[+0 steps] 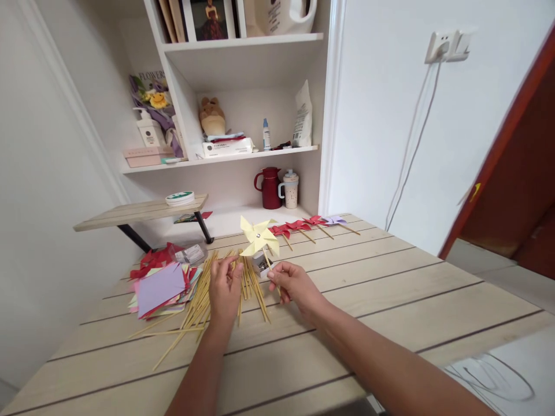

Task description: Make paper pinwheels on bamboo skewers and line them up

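Observation:
A pale yellow paper pinwheel (257, 236) on a thin wooden stick is upright above the table. My right hand (291, 281) pinches its stick between thumb and fingers, below the paper blades. My left hand (225, 284) hovers over a pile of loose sticks (200, 306), left of the pinwheel; its fingers are loosely bent and apart, with nothing visible in them. Behind the held stick stands a small white box (262, 267) with small metallic pieces inside, partly hidden.
Stacked coloured paper (160, 289) and red folded pieces (154, 260) lie at the left, beside a clear plastic box (191, 254). Finished red pinwheels (299, 226) and a lilac pinwheel (335, 220) lie along the back edge. A small raised wooden stand (143, 211) is at back left.

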Action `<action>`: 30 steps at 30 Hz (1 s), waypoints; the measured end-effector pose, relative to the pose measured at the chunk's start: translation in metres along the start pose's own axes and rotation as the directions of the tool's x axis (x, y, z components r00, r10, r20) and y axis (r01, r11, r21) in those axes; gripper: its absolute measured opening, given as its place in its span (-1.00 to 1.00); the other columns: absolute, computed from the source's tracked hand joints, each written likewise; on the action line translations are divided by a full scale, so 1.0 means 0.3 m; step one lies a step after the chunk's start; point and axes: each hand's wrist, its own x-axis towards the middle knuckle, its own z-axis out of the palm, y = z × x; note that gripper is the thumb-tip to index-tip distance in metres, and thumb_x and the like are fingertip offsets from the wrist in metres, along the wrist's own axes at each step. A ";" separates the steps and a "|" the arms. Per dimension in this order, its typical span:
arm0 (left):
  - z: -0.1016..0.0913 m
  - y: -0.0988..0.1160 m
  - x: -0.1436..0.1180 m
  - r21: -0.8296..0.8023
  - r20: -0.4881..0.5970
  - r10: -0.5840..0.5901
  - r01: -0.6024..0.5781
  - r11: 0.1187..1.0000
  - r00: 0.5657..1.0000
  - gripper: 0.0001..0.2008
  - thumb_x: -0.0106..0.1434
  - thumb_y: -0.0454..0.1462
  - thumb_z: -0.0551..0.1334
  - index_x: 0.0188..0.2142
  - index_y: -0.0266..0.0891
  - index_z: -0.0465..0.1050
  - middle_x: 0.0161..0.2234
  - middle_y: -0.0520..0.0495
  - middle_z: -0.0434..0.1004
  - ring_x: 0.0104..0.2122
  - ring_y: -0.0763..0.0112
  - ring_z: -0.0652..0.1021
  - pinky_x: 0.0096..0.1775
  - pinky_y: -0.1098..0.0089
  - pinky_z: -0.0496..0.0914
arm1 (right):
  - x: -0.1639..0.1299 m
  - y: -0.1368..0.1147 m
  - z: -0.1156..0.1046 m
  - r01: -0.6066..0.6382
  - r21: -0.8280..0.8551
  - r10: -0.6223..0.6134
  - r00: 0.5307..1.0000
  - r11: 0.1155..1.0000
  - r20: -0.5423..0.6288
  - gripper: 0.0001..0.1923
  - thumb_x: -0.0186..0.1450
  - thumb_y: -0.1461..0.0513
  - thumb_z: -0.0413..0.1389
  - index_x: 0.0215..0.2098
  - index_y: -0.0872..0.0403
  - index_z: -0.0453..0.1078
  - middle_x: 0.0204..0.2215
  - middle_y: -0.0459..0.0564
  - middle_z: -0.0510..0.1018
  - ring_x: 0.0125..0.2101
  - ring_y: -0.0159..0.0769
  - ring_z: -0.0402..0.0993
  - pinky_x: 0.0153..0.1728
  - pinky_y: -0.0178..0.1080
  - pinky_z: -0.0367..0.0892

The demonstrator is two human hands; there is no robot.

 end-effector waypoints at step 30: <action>0.028 -0.017 -0.028 -0.553 0.207 -0.419 0.459 0.695 0.884 -0.55 0.12 0.10 0.37 -0.40 -0.27 0.46 -0.60 0.16 0.21 -0.60 0.61 0.20 -0.55 0.56 0.11 | -0.007 0.019 0.012 -0.052 -0.047 0.057 0.993 0.998 0.100 -0.72 0.07 0.11 0.30 -0.49 0.07 0.32 -0.66 -0.17 0.52 -0.80 -0.58 0.07 -0.74 -0.40 0.11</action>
